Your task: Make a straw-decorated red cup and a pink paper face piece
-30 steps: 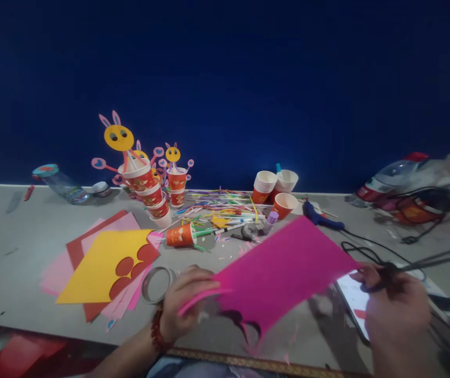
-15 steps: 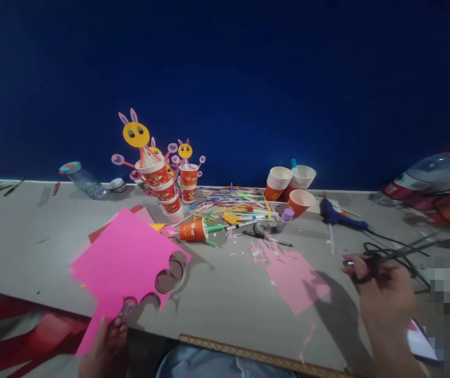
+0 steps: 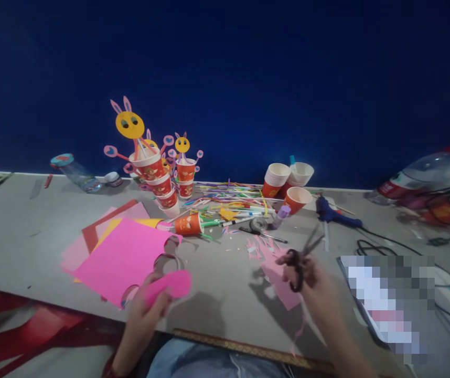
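My left hand (image 3: 156,304) pinches a small bright pink paper piece (image 3: 180,284) with a rounded end, above the table's front part. Just behind it lies a larger bright pink sheet (image 3: 118,257) with round cut-outs along its edge, on top of yellow, red and pale pink sheets. My right hand (image 3: 307,270) is closed on black-handled scissors (image 3: 296,265), whose blades point up and to the right, parted a little. Under the scissors, a pale pink sheet (image 3: 284,294) rests on the table, with pink scraps (image 3: 262,247) at its back edge.
Decorated red cups (image 3: 150,168) with yellow rabbit faces stand at back left. An orange cup (image 3: 188,224) lies before colourful sticks (image 3: 233,195). Stacked cups (image 3: 275,179), a blue glue gun (image 3: 335,215), a tape roll (image 3: 258,224), cables and a phone (image 3: 366,304) are rightward.
My left hand has moved right and up with the pink piece, off the large sheet. My right hand has brought the scissors left over the pale pink sheet. The view has shifted slightly.
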`<state>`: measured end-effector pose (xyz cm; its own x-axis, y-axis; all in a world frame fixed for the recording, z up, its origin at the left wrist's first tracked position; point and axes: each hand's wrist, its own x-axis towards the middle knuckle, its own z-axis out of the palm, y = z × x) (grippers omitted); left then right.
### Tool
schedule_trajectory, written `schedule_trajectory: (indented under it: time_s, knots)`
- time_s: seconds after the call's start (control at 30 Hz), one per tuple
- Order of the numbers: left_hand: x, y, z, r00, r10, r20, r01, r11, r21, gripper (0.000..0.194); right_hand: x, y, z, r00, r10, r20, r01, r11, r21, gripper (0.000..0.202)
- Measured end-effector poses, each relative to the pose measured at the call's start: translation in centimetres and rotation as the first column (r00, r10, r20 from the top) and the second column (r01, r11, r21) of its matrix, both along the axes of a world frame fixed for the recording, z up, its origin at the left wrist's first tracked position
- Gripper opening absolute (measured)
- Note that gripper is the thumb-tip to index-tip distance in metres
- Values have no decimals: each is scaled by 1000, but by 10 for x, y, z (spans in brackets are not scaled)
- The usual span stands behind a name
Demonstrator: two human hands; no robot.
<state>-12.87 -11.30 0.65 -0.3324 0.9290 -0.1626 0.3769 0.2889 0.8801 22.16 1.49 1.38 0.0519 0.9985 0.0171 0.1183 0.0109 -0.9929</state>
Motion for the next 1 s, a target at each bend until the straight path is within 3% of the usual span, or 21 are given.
schedule_trajectory:
  time_s: [0.07, 0.13, 0.2, 0.27, 0.37, 0.53, 0.7, 0.9, 1.0]
  knots:
    - [34, 37, 8, 944, -245, 222, 257, 966, -29, 21, -22, 3, 9, 978, 192, -85, -196, 980, -41, 33]
    - [60, 68, 19, 857, -424, 294, 458, 888, -52, 23, -39, 9, 17, 923, 354, -151, -366, 928, -64, 36]
    - [76, 93, 27, 813, -504, 292, 531, 847, -18, 25, -49, 16, 19, 877, 448, -171, -464, 883, -68, 37]
    - [86, 113, 29, 787, -511, 345, 537, 843, 25, 28, -54, 22, 15, 843, 511, -170, -528, 846, -74, 35]
    - [94, 133, 19, 774, -412, 481, 423, 901, 91, 32, -57, 30, 0, 869, 463, -177, -480, 875, -66, 34]
    - [107, 143, -7, 767, -329, 550, 297, 943, 150, 41, -62, 38, -22, 879, 273, -390, -332, 939, -92, 41]
    - [119, 141, -20, 758, -345, 553, 316, 937, 150, 42, -68, 36, -33, 882, 142, -448, -204, 975, -92, 38]
    - [115, 140, -29, 663, -441, 605, 442, 883, 158, 38, -64, 38, -33, 906, 157, -393, -202, 976, -76, 36]
    - [113, 137, -33, 639, -440, 631, 441, 882, 168, 38, -64, 38, -32, 910, 153, -386, -197, 977, -77, 38]
